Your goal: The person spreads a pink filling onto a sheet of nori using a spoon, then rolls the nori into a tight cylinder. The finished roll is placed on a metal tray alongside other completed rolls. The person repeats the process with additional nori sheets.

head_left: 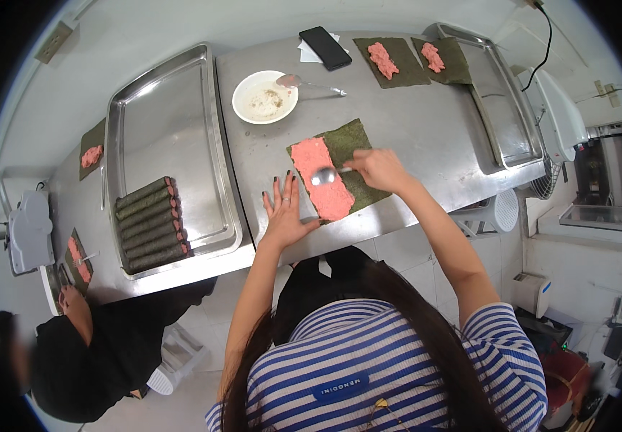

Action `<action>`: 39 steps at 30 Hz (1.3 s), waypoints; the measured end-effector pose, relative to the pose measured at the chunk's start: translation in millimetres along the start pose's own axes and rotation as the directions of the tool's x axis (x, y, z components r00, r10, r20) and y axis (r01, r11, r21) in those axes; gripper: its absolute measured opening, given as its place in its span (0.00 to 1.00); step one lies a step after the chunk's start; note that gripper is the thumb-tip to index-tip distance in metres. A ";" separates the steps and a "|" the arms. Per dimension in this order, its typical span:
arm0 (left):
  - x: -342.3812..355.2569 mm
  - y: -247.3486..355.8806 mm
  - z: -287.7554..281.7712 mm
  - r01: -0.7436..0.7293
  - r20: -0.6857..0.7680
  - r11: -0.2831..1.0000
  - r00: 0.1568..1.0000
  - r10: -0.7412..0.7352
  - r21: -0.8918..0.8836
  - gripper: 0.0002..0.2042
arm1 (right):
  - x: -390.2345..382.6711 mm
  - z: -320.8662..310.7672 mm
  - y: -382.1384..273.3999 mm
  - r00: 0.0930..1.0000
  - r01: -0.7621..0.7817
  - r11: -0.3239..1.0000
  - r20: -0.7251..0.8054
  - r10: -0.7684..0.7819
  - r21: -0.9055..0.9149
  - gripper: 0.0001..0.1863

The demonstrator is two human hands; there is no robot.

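Observation:
On the steel table before me lies a dark green nori sheet (350,142), its left part coated with pink paste (316,157). My right hand (381,171) is closed round the handle of a spoon (323,176), whose bowl rests on or just over the paste and looks slightly blurred. With fingers spread, my left hand (284,216) lies flat beside the sheet, its thumb by the near left corner. Beyond it stands a white bowl (246,109) with pale contents and a second spoon (311,85) lying across its rim.
At left, a steel tray (174,122) holds several nori rolls (149,225). Two nori sheets with pink paste (404,63) lie far right, near another tray (502,115). A phone (324,47) lies at the back. A co-worker's hand (73,301) is at the left table end.

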State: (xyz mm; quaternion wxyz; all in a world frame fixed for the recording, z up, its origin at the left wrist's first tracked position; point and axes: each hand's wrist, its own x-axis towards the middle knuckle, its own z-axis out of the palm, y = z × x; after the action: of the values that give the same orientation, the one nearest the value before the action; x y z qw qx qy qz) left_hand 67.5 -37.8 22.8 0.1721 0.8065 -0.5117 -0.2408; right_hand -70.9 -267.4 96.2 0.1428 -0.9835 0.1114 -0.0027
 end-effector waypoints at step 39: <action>-4.7 2.5 -8.6 0.015 0.070 0.999 0.997 -0.018 0.047 0.56 | -119.4 50.5 -134.2 0.839 -0.464 0.829 -0.144 0.524 0.313 0.18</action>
State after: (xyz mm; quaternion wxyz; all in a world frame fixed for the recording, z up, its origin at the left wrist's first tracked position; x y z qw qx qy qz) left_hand 68.8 -34.3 32.3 0.1331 0.8056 -0.5163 -0.2583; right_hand -156.1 -101.6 88.7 0.2554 -0.8854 0.3774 -0.0911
